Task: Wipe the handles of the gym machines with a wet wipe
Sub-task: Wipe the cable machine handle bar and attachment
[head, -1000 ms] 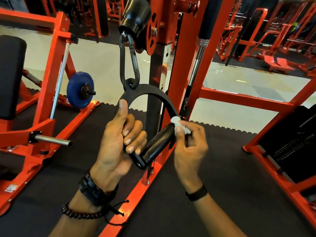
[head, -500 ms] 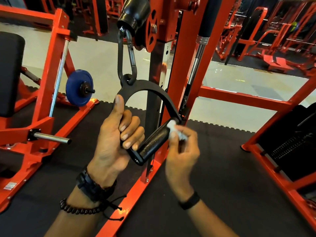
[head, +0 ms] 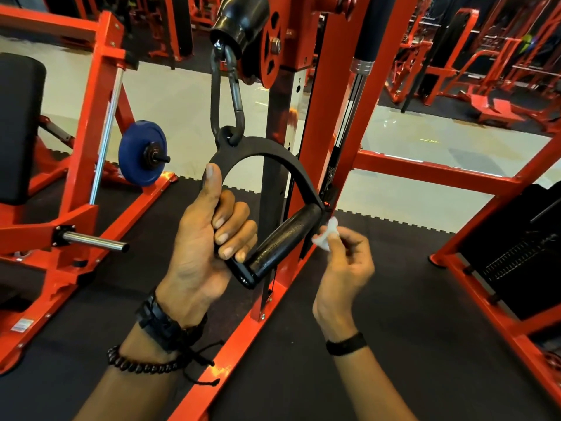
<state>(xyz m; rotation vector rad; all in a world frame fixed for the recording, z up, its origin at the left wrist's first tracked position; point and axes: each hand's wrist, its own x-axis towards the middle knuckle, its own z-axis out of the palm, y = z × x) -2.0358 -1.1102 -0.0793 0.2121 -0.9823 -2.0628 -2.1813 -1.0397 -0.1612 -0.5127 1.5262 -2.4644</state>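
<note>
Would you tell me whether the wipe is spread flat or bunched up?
Bunched up: the wipe is a small crumpled wad pinched in the right hand.

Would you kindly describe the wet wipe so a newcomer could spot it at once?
Find the black cable handle hanging by a carabiner from the orange machine. Just right of its grip bar, the right hand pinches the wet wipe: a small crumpled scrap, the only white thing there.

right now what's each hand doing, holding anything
Left hand: closed, gripping the black cable handle at its lower end.
Right hand: closed, pinching a small white wipe just beside the handle, not on it.
</note>
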